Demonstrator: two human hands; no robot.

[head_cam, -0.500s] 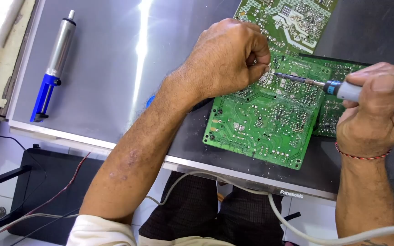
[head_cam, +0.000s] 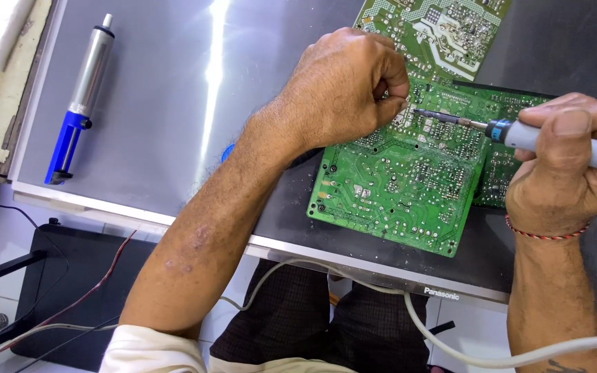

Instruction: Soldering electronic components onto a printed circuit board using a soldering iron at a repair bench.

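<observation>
Almost nothing has moved since the earlier frame: both hands sit where they were, and the soldering iron (head_cam: 519, 132) has only crept a touch along the green circuit board (head_cam: 395, 186). That board lies solder side up on a grey panel (head_cam: 160, 103) used as a bench, with a second board (head_cam: 443, 27) just beyond it. The left hand (head_cam: 343, 86) is curled into a near fist, its fingertips pinched tight at the board's upper edge; what they grip is too small to make out. The right hand (head_cam: 561, 166) is wrapped closed around the iron's grey handle, thumb on top, with the metal tip resting on the joints right next to the left fingertips. That closeness looks like the main risk: a small slip of the tip could burn the fingers or bridge neighbouring joints with solder. Lingering too long on one spot could lift a copper pad. The white cable (head_cam: 450, 345) trails off the bench edge and over the lap, and a snag there could tug the iron. A blue and silver solder sucker (head_cam: 81, 103) lies well apart on the left.
</observation>
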